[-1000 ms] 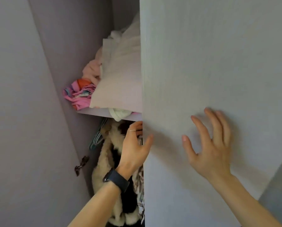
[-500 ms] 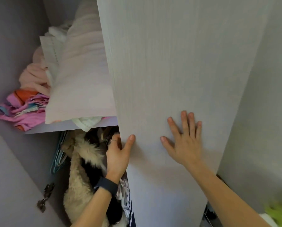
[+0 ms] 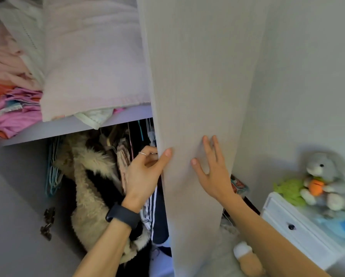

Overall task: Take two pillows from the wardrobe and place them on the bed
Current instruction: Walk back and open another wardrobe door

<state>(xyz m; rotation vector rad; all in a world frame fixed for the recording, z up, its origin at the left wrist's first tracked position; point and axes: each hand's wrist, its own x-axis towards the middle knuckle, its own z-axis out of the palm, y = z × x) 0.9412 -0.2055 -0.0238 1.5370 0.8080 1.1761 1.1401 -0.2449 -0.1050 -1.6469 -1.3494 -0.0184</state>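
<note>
A large pale pink pillow (image 3: 91, 62) lies on the wardrobe's upper shelf (image 3: 53, 128), with more whitish bedding stacked above and behind it. The light wood-grain wardrobe door (image 3: 197, 86) stands partly swung aside in front of me. My left hand (image 3: 145, 172) grips the door's left edge, thumb on the front and fingers curled behind it. My right hand (image 3: 211, 168) rests flat on the door's face with fingers spread. The bed is out of view.
Folded pink and orange clothes (image 3: 9, 104) fill the shelf's left end. Below hang a furry coat (image 3: 89, 186), hangers and a dark striped garment. A white drawer unit (image 3: 299, 226) with plush toys (image 3: 323, 178) stands at the right. The other door (image 3: 17, 226) is at the left.
The door has swung further to the right, uncovering more of the pillow and shelf. Both hands moved with it, and the drawer unit with toys came into sight.
</note>
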